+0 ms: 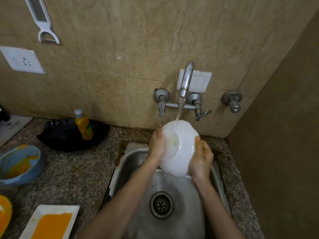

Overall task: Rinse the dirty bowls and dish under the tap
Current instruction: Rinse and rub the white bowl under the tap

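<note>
A white bowl (183,144) is tilted on edge above the steel sink (131,161), with water from the tap (185,80) striking its upper rim. Yellowish residue shows inside it. My left hand (156,144) lies against the bowl's inner side with its fingers inside. My right hand (202,159) grips the outer right side, fingers curled round the rim. On the counter at left stand a blue bowl (19,164) smeared with orange and a white rectangular dish (51,221) coated with orange.
A black pan (69,133) with a yellow bottle (83,125) in front sits behind the counter's left part. An orange item (4,214) shows at the left edge. Tap valves (161,100) jut from the tiled wall. A brown wall (284,152) closes the right side.
</note>
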